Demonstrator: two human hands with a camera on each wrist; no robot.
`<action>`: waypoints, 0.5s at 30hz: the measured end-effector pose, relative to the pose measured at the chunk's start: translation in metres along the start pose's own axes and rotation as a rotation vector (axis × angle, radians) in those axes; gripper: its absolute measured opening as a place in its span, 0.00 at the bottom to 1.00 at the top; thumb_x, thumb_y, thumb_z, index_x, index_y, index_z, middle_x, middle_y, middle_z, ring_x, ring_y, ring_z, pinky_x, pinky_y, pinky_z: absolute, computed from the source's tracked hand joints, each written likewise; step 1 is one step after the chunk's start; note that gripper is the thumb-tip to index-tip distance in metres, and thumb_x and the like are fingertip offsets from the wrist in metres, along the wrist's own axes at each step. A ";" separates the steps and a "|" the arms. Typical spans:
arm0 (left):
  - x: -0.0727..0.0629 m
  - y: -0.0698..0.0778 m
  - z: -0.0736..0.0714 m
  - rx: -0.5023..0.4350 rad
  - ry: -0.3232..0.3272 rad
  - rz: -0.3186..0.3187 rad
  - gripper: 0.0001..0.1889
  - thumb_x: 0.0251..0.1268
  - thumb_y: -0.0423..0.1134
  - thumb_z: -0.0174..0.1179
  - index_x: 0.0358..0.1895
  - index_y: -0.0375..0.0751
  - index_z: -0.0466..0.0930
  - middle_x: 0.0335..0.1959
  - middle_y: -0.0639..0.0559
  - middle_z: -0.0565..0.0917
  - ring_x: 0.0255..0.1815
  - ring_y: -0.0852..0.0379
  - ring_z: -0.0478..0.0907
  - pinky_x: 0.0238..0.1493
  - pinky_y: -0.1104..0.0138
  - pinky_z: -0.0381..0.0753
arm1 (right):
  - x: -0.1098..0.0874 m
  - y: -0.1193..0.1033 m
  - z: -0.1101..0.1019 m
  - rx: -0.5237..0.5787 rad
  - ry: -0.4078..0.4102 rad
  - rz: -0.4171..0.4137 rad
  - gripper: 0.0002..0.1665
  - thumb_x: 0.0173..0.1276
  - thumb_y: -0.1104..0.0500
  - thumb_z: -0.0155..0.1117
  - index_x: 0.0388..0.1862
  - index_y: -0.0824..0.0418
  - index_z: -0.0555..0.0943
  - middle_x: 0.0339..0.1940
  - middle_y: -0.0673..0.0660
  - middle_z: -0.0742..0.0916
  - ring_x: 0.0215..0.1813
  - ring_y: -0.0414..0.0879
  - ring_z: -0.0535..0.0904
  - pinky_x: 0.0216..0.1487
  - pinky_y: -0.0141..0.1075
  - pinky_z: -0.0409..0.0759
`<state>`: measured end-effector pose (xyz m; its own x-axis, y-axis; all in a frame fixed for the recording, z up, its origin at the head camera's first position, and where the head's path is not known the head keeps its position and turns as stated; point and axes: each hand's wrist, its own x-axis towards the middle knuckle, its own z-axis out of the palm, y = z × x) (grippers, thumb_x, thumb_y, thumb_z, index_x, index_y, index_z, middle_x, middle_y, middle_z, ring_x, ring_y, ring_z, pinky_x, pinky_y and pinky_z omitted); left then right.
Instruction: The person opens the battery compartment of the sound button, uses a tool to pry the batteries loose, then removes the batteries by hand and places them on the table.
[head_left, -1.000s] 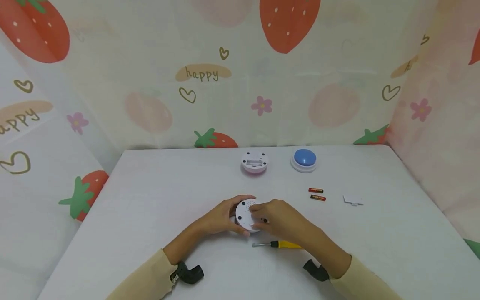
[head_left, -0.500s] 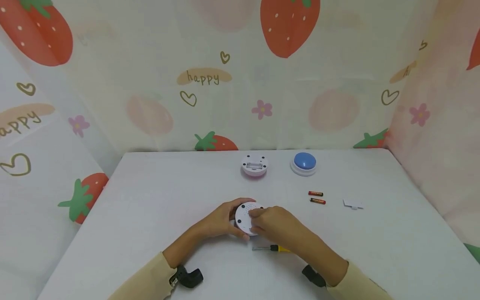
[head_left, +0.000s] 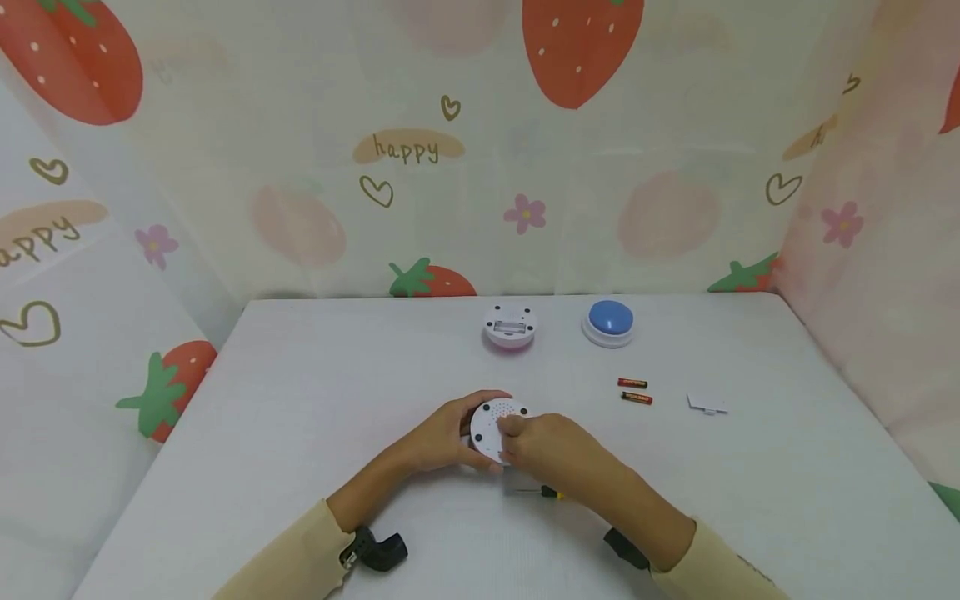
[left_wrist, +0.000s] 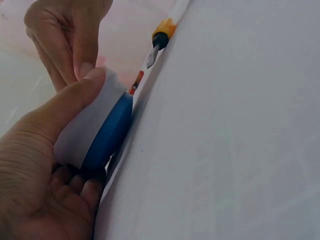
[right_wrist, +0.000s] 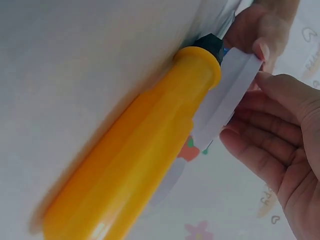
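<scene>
My left hand [head_left: 442, 432] grips a round push button [head_left: 489, 429] by its rim, white underside up. That underside has black feet and a patch of small holes. In the left wrist view its blue dome [left_wrist: 111, 131] faces the table. My right hand [head_left: 561, 448] bends over the underside, fingertips touching it, and covers its right part. Whether those fingers pinch a part of it is hidden. A screwdriver [right_wrist: 132, 145] with a yellow handle lies on the table below the right hand, mostly covered in the head view.
At the back stand an upturned button [head_left: 510, 327] with a bare battery compartment and an upright blue button [head_left: 610, 321]. Two batteries [head_left: 634, 390] and a small white cover [head_left: 707, 404] lie to the right. Patterned cloth walls [head_left: 562, 250] border the white table [head_left: 337, 358].
The right hand's fingers have drawn closer together on the button's underside, and its wrist has shifted slightly, covering more of the screwdriver. The left hand keeps its hold.
</scene>
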<state>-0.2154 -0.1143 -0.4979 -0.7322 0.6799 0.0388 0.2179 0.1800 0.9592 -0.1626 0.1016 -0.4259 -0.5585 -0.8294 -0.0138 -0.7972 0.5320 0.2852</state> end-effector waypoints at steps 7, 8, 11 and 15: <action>0.001 0.001 -0.001 -0.001 0.005 0.013 0.50 0.46 0.33 0.82 0.75 0.43 0.65 0.65 0.55 0.78 0.64 0.58 0.76 0.64 0.67 0.76 | -0.001 -0.003 0.001 -0.023 0.013 0.001 0.20 0.60 0.64 0.78 0.52 0.58 0.88 0.56 0.53 0.85 0.42 0.46 0.88 0.44 0.35 0.87; 0.001 0.001 -0.001 -0.002 0.005 0.013 0.49 0.46 0.33 0.82 0.75 0.42 0.65 0.65 0.55 0.78 0.64 0.58 0.76 0.64 0.67 0.76 | -0.002 -0.004 0.001 -0.021 0.015 -0.001 0.19 0.60 0.64 0.78 0.52 0.59 0.88 0.56 0.53 0.85 0.42 0.46 0.88 0.44 0.34 0.87; 0.000 0.000 -0.001 -0.005 0.003 0.012 0.49 0.46 0.33 0.81 0.75 0.42 0.65 0.65 0.55 0.78 0.64 0.58 0.76 0.64 0.67 0.76 | -0.002 -0.004 0.002 -0.016 0.016 -0.005 0.18 0.61 0.64 0.77 0.52 0.59 0.88 0.56 0.54 0.85 0.42 0.45 0.88 0.44 0.33 0.87; 0.000 0.000 -0.001 -0.001 0.006 0.014 0.49 0.47 0.34 0.82 0.75 0.41 0.65 0.66 0.54 0.77 0.64 0.57 0.76 0.64 0.67 0.76 | -0.002 -0.005 0.002 -0.017 0.019 -0.012 0.19 0.62 0.63 0.77 0.53 0.59 0.87 0.57 0.54 0.85 0.43 0.45 0.88 0.44 0.33 0.87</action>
<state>-0.2162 -0.1155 -0.4974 -0.7330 0.6781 0.0534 0.2269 0.1697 0.9590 -0.1581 0.1013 -0.4295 -0.5444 -0.8388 0.0013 -0.7995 0.5193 0.3018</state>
